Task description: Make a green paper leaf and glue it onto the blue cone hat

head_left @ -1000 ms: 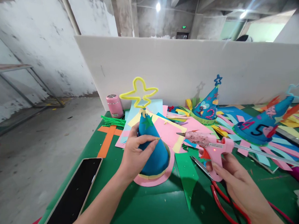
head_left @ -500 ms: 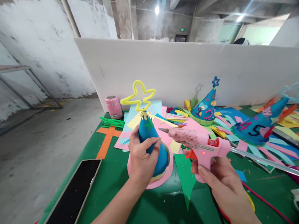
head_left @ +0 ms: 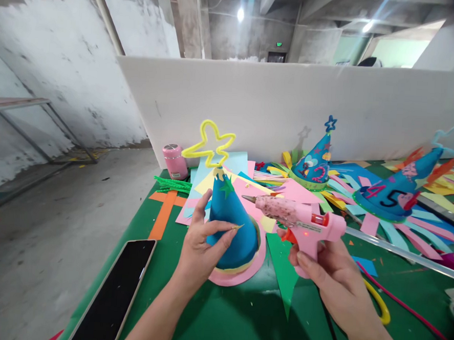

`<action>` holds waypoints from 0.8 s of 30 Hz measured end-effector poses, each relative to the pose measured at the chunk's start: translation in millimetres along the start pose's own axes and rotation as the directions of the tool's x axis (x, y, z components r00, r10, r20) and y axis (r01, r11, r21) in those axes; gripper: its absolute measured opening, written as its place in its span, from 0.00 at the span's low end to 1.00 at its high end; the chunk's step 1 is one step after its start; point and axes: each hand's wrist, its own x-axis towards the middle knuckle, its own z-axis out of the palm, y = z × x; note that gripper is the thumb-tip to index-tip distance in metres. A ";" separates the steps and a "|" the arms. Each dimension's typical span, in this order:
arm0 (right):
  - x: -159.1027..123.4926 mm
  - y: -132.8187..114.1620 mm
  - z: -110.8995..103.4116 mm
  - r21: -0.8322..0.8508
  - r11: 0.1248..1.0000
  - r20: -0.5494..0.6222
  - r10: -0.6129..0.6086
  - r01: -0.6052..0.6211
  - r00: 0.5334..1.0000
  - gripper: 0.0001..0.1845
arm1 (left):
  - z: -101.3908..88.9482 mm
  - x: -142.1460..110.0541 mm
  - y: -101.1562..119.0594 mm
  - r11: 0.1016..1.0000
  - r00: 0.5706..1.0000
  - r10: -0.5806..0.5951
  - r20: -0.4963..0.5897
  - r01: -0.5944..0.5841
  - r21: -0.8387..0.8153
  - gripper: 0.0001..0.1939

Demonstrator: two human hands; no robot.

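Observation:
Between thumb and forefinger, my left hand (head_left: 203, 243) pinches a small pale yellowish piece (head_left: 239, 226), seen nearly edge-on so its shape is unclear. Behind it stands a blue cone party hat (head_left: 232, 242) with a pink brim (head_left: 249, 275), a green star (head_left: 227, 187) near its tip and a yellow pipe-cleaner star (head_left: 229, 139) on top. My right hand (head_left: 331, 279) grips a pink hot glue gun (head_left: 304, 223) by its handle. A clear glue stick (head_left: 395, 248) sticks out of its back. The nozzle points left, close to the hat but apart from the pale piece.
A phone (head_left: 114, 291) lies at the table's left edge. Green pipe cleaners (head_left: 172, 185) and a pink canister (head_left: 174, 161) are behind it. Two decorated blue hats, a nearer one (head_left: 401, 186) and a farther one (head_left: 312, 162), stand among paper strips at right. A white partition (head_left: 254, 105) rises behind.
My left hand has drawn back left and slightly down from the hat, still pinching the pale piece. The hat stays upright. The glue gun has hardly moved.

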 end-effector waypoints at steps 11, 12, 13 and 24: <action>-1.7 12.8 1.3 -0.087 0.996 0.094 0.013 -0.005 0.996 0.16 | 4.0 9.8 -13.6 0.998 0.998 0.058 0.023 -0.057 -0.040 0.04; -1.8 16.1 1.9 -0.103 0.995 0.099 0.007 0.004 0.995 0.17 | 3.3 10.0 -14.6 0.996 0.997 0.069 0.029 -0.067 -0.051 0.04; -1.8 19.2 2.8 -0.122 0.992 0.100 -0.005 0.017 0.995 0.17 | 2.9 10.0 -15.6 0.995 0.996 0.079 0.034 -0.076 -0.064 0.05; -2.3 18.6 13.7 -0.339 0.919 0.114 -0.171 0.200 0.979 0.22 | 5.4 7.6 -16.9 0.993 0.993 0.093 0.074 -0.086 -0.083 0.06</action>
